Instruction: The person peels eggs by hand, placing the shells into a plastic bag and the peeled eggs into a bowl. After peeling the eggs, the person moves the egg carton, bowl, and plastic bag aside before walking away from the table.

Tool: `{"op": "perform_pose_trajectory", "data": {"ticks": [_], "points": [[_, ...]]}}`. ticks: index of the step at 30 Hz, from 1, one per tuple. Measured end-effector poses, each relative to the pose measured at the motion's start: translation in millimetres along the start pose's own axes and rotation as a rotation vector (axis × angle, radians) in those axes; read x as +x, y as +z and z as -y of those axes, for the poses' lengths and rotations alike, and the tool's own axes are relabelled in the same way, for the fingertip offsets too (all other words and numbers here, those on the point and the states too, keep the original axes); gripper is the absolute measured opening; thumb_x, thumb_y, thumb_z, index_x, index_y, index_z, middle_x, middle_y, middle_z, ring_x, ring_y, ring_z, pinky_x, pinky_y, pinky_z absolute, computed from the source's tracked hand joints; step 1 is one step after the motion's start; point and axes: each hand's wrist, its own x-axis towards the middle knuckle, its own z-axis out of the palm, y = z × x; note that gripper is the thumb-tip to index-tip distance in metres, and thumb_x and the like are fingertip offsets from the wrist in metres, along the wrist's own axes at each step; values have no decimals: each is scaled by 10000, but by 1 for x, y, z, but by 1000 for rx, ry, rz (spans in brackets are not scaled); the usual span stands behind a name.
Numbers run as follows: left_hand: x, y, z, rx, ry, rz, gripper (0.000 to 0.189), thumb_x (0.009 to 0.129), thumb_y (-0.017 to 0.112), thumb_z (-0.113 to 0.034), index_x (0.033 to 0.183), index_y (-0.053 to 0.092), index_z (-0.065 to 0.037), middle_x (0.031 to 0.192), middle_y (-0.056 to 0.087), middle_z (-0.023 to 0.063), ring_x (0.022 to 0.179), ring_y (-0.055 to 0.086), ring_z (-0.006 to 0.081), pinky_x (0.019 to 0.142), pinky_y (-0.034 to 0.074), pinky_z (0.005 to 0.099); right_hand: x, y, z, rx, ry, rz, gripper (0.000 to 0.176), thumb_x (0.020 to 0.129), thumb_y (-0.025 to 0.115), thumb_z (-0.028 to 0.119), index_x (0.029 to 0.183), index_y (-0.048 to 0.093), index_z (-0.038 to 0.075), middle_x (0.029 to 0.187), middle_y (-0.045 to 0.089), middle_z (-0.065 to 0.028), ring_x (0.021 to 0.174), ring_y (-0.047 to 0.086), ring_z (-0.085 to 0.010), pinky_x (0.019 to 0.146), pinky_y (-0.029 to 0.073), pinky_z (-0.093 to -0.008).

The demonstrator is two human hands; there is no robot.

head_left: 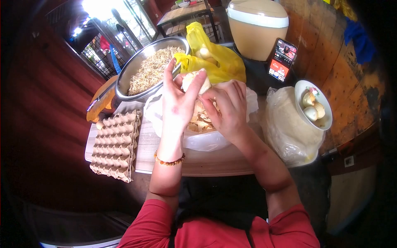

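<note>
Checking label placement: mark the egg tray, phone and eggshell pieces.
Egg tray (114,144): head view, middle of its cupped face.
Phone (282,60): head view, mid-screen.
Eggshell pieces (202,123): head view, middle of the visible pile.

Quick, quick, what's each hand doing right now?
Left hand: closed on an egg, holding it.
Right hand: curled close by the egg; whether it's pinching anything can't be told.

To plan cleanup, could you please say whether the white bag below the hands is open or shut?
Open: the white bag spreads wide, shell pieces showing inside.
</note>
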Motion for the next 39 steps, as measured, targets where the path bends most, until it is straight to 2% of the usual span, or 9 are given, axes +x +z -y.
{"op": "perform_pose_trajectory", "data": {"ticks": [5, 12, 15, 17, 24, 30, 34, 37, 39], "points": [[1, -2, 0, -29, -81, -19, 748, 851, 683, -68, 1391, 192, 99, 1016, 637, 146, 895, 621, 133, 747, 489, 208, -2, 2, -1, -11, -23, 26, 134, 798, 656, 149, 887, 571, 97, 841, 497, -63, 773, 516, -251, 772, 373, -394], [2, -2, -3, -75, -148, -21, 760, 858, 679, -83, 1401, 177, 94, 1024, 633, 139, 899, 619, 130, 753, 483, 205, -2, 2, -1, -20, -37, 32, 139, 793, 659, 148, 887, 577, 86, 858, 496, -72, 789, 514, -254, 778, 373, -396], [2, -3, -4, -92, -158, -37, 763, 860, 681, -93, 1402, 177, 93, 1028, 636, 135, 904, 618, 128, 758, 471, 193, -2, 1, 1, -6, -8, 49, 112, 777, 666, 101, 850, 585, 77, 865, 551, -74, 796, 528, -276, 759, 373, -379], [3, -5, -4, -37, -192, -21, 776, 861, 681, -105, 1408, 163, 83, 1051, 626, 149, 920, 626, 153, 753, 509, 225, -4, 3, -1, -16, -28, 64, 161, 789, 666, 154, 909, 585, 85, 858, 510, -59, 769, 518, -240, 787, 376, -399], [4, -1, -16, -107, -198, -55, 792, 860, 676, -111, 1413, 135, 61, 1088, 598, 180, 927, 639, 217, 726, 590, 345, -8, 9, 3, -22, -66, 50, 177, 770, 686, 153, 906, 590, 91, 881, 543, -44, 768, 532, -230, 778, 380, -390], [0, 5, 1, 1, -5, -27, 743, 861, 666, -57, 1406, 178, 77, 977, 624, 121, 853, 621, 136, 722, 491, 204, -5, 3, 0, -35, -18, 4, 158, 736, 701, 116, 867, 617, 91, 875, 563, -49, 781, 535, -250, 747, 380, -366], [-3, 4, 0, 182, 30, -17, 727, 862, 656, -38, 1410, 191, 68, 995, 613, 108, 865, 618, 133, 724, 497, 215, -3, 1, 0, -18, 0, -75, 206, 716, 731, 85, 886, 615, 87, 865, 561, -53, 770, 538, -242, 719, 395, -363], [-9, 5, -10, -64, -18, 10, 679, 891, 623, -74, 1424, 216, 29, 1025, 594, 107, 902, 606, 128, 753, 501, 218, -1, 1, 0, 2, 41, -134, 218, 731, 733, 97, 905, 604, 87, 875, 563, -62, 770, 554, -256, 693, 430, -368], [-12, -1, -17, -126, -179, 17, 539, 960, 477, -137, 1427, 245, -2, 1138, 575, 163, 880, 625, 179, 789, 507, 278, 0, 0, 0, 10, 68, -161, 213, 749, 723, 124, 916, 595, 91, 888, 565, -66, 771, 567, -270, 681, 451, -377]]}}
